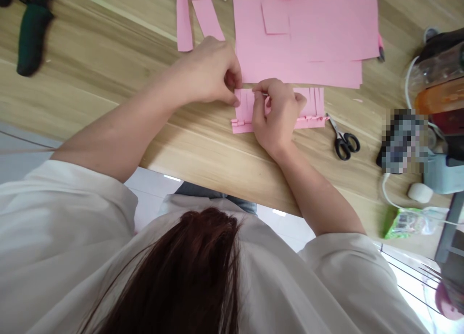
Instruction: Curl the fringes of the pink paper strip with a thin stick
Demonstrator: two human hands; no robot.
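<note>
A pink paper strip [316, 102] lies lengthwise on the table, with slits cut across its upper part and a row of small folded or curled bits along its lower part. At its upper left corner, my left hand [213, 73] has thumb and fingers curled in, pinching the paper's edge. My right hand [277, 109] rests over the middle of the strip, fingers bent and closed on the paper, hiding that part. Just right of the strip lies a pair of scissors [343, 139] with black handles, its blade tips close to the strip's end.
Large pink paper sheets [308, 39] lie beyond my hands, with loose pink pieces [184, 24] to their left. A dark green handle [34, 39] is at the far left. On the right are a blurred-out device [400, 140], a white case [420, 192], a cable and a green packet [406, 223].
</note>
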